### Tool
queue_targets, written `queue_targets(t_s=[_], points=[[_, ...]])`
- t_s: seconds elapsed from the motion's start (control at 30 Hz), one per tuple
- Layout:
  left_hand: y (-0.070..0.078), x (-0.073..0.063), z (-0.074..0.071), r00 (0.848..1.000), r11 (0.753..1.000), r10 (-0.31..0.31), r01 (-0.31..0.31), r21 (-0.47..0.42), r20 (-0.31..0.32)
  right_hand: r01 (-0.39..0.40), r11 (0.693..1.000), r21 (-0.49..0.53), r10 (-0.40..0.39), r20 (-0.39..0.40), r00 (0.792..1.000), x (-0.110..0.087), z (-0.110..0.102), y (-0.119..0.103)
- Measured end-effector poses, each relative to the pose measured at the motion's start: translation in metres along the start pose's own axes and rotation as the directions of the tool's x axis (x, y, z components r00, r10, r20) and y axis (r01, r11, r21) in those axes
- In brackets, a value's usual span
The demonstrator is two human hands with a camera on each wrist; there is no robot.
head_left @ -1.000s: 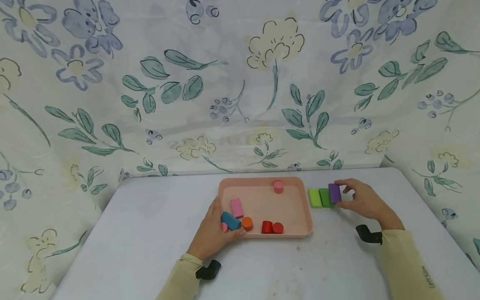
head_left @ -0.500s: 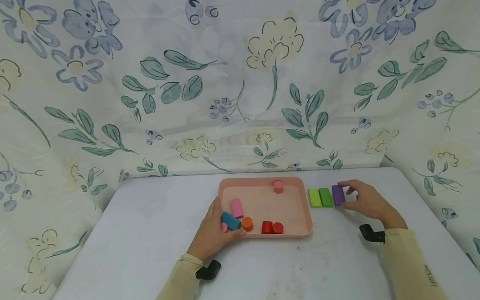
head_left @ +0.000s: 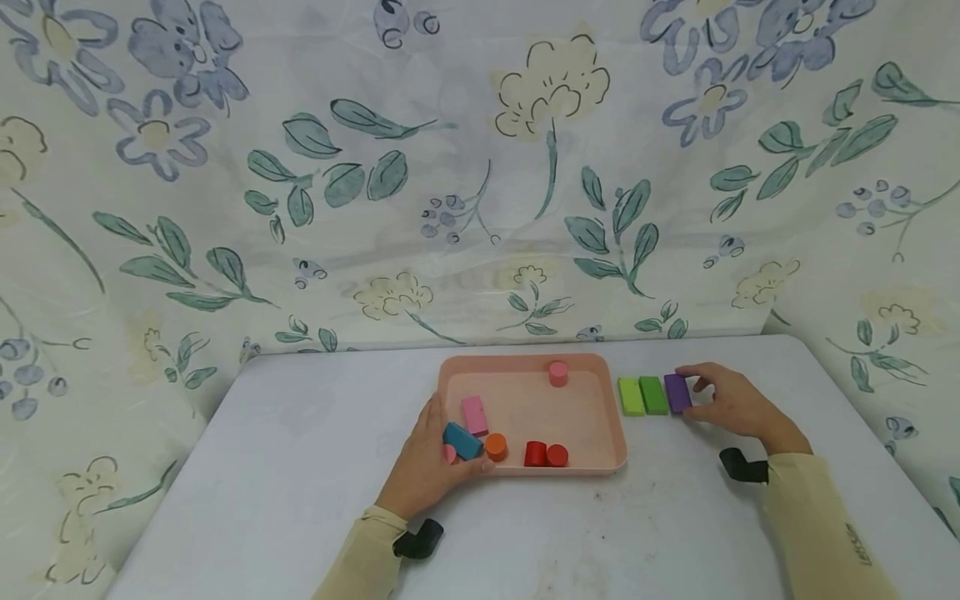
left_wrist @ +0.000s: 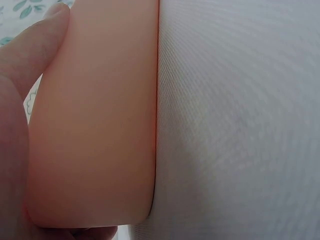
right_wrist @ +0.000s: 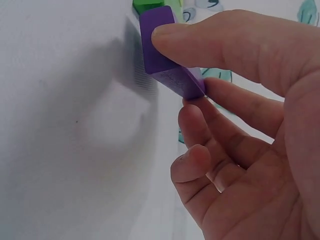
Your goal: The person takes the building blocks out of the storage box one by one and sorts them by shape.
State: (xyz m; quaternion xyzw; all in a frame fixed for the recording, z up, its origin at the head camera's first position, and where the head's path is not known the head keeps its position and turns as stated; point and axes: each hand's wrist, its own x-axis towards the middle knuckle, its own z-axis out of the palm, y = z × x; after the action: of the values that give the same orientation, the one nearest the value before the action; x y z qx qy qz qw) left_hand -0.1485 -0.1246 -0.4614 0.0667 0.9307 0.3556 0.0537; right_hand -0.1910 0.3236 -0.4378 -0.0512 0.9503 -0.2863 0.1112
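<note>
At the right end of a short row, my right hand (head_left: 738, 402) pinches a purple rectangular block (head_left: 677, 393) between thumb and fingers. In the right wrist view the thumb presses one end of the purple block (right_wrist: 159, 42), and the other fingers curl loosely below. Left of it lie a green block (head_left: 653, 395) and a lime-green block (head_left: 631, 397), a small gap parting purple from green. My left hand (head_left: 420, 475) grips the near left corner of a pink tray (head_left: 577, 417). Its thumb lies over the front wall, seen close in the left wrist view.
Inside the tray are a blue block (head_left: 462, 441), a pink block (head_left: 475, 415), an orange cylinder (head_left: 496, 447), red cylinders (head_left: 536, 453) and pink round pieces (head_left: 558, 373). The white table (head_left: 300, 467) meets a floral cloth (head_left: 465, 167) at the back.
My right hand has shifted the purple block right, away from the green one, and then slightly down level with the row. The left hand stays at the tray corner.
</note>
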Motion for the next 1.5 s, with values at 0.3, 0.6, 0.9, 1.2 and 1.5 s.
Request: queue_targets(t_s=[0.3, 0.6, 0.9, 1.2, 1.5], points=[[-0.0012, 0.0013, 0.0011, 1.000, 1.000, 0.000, 0.000, 0.001, -0.002, -0.003, 1.000, 0.002, 0.003, 0.018, 1.000, 0.0011, 0.0006, 0.0022], [-0.0025, 0.0006, 0.0024, 1.000, 1.000, -0.005, 0.005, 0.005, -0.007, 0.014, 1.000, -0.006, -0.014, 0.020, 1.000, 0.0013, 0.0002, 0.0031], [-0.0021, 0.0008, 0.0019, 1.000, 1.000, 0.000, 0.000, 0.008, -0.006, 0.016, 1.000, -0.014, -0.016, 0.029, 0.999, 0.0031, 0.0021, 0.0056], [-0.0012, 0.0010, 0.0025, 1.000, 1.000, -0.013, 0.013, 0.013, 0.002, 0.008, 1.000, -0.013, -0.007, 0.045, 0.999, 0.0045, 0.0016, 0.0081], [-0.0043, 0.0013, 0.0027, 1.000, 1.000, 0.011, -0.011, 0.016, -0.009, 0.021, 1.000, 0.021, -0.021, 0.013, 1.000, -0.0031, 0.0009, 0.0023]])
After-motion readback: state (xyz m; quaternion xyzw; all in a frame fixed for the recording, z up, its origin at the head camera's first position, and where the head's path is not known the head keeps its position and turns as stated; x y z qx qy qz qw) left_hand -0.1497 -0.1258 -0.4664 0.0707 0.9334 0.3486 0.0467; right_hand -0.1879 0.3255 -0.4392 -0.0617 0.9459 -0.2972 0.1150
